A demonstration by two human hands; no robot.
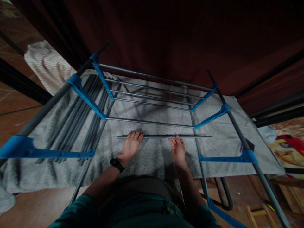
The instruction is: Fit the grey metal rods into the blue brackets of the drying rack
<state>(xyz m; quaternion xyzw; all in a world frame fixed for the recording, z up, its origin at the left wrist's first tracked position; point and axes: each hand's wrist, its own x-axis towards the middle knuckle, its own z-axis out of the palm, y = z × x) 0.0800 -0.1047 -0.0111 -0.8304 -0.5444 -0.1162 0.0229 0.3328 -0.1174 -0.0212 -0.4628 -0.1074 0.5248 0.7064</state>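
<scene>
A thin grey metal tube point(156, 136) lies crosswise in front of me, low over the grey blanket. My left hand point(132, 144), with a black band at the wrist, has its fingers closed over the tube's left part. Right of the middle, my right hand point(177, 148) pinches the same tube from below. Around both hands stands a rack frame of grey poles point(46, 107) and blue plastic brackets point(89, 101). Several thin crossbars point(149, 121) join its left and right sides beyond the tube. On the right side, a blue bracket point(222, 159) sits near the tube's right end.
Several loose grey tubes point(77, 118) lie bunched on the blanket point(152, 161) at the left. A striped cloth point(46, 63) hangs at the far left. Dark red fabric point(166, 38) rises behind the rack. A small dark object point(249, 144) rests by the right pole.
</scene>
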